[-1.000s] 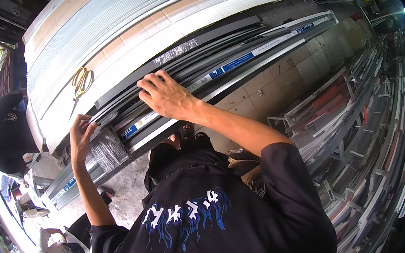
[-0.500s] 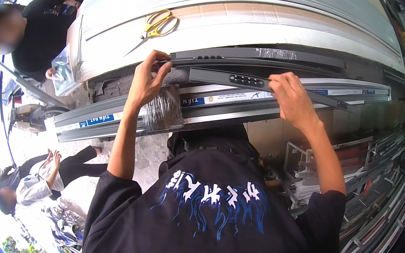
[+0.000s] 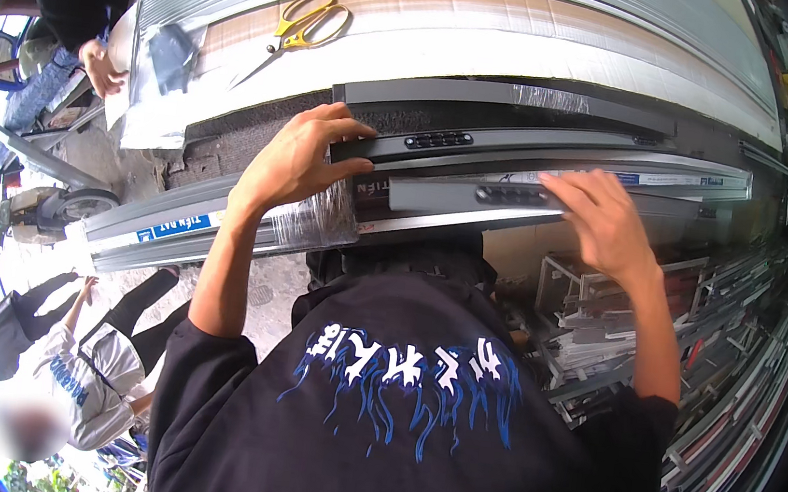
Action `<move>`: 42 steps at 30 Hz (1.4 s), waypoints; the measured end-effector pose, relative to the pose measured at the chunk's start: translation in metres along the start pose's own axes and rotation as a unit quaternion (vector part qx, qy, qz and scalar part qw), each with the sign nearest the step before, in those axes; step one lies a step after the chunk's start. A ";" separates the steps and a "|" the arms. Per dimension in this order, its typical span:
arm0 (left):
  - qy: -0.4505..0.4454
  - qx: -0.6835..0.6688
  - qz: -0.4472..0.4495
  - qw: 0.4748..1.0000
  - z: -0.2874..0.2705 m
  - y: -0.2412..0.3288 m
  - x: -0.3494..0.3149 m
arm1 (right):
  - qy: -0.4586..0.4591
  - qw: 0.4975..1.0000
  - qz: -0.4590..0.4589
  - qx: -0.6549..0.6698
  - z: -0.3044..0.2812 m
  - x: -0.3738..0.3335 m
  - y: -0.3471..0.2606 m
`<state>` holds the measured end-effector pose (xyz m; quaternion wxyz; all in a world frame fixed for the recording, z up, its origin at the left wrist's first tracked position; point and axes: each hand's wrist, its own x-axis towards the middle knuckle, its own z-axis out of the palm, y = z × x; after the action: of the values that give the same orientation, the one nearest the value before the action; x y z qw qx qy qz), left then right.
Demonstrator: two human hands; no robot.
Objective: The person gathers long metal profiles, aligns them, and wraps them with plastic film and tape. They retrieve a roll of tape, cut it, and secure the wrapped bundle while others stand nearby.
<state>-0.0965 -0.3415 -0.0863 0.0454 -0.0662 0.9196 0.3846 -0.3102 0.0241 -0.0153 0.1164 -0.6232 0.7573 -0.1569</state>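
My left hand (image 3: 295, 162) is closed on the left end of a long dark grey profile strip (image 3: 528, 139), thumb below and fingers above. A row of black raised knobs (image 3: 439, 141) sits on this strip near that end. Closer to my body, a second grey profile strip (image 3: 431, 198) with a similar black knobbed piece (image 3: 507, 196) is pinched by my right hand (image 3: 614, 234) just right of the knobs. Both strips lie roughly side by side over a bundle of long profiles (image 3: 265, 224) bound with clear wrap (image 3: 314, 220).
Beyond the strips, yellow-handled scissors (image 3: 311, 23) lie open on white cardboard (image 3: 418, 37). Another wrapped dark profile (image 3: 489, 96) rests along the cardboard's near edge. Racks of long metal stock (image 3: 736, 402) fill the right. A co-worker's hand (image 3: 101, 67) is near a clear plastic bag (image 3: 170, 65).
The left-hand strip has turned so its knobbed face shows, and my left hand now wraps its end. The right-hand strip has come nearer to my body. A co-worker's bag now rests by the cardboard.
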 end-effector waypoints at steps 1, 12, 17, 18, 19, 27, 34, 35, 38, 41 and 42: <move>-0.016 0.013 0.013 1.000 0.000 0.005 0.001 | -0.008 1.000 0.009 -0.006 -0.011 -0.005 0.001; 0.085 0.052 0.031 0.995 0.028 0.071 -0.017 | 0.053 0.997 0.060 -0.007 -0.013 -0.021 0.068; 0.112 0.113 0.019 0.987 0.051 0.081 -0.029 | -0.015 0.997 0.063 0.043 0.000 -0.038 0.100; 0.104 0.125 -0.003 0.987 0.058 0.084 -0.031 | -0.025 0.998 0.045 0.037 0.000 -0.042 0.103; 0.106 0.139 -0.014 0.985 0.064 0.086 -0.034 | -0.027 0.998 0.034 0.036 0.000 -0.046 0.105; 0.137 0.189 -0.099 0.967 0.105 0.101 -0.058 | -0.055 0.998 0.011 0.022 0.007 -0.063 0.095; 0.130 0.214 -0.112 0.962 0.111 0.095 -0.077 | -0.048 0.999 0.000 0.020 0.018 -0.064 0.080; 0.124 0.212 -0.110 0.963 0.112 0.093 -0.078 | -0.052 0.999 -0.005 0.013 0.021 -0.062 0.078; 0.120 0.240 -0.116 0.956 0.113 0.090 -0.079 | -0.062 0.998 -0.007 0.010 0.027 -0.060 0.076; 0.134 0.238 -0.082 0.958 0.113 0.088 -0.080 | -0.072 0.997 0.002 0.009 0.025 -0.061 0.077; 0.123 0.237 -0.089 0.960 0.111 0.085 -0.080 | -0.078 0.997 0.004 0.010 0.026 -0.059 0.076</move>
<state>-0.0273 -0.1960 -0.0935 -0.0196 -0.1823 0.9732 0.1389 -0.3584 0.0928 -0.0696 0.1825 -0.6290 0.7469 -0.1148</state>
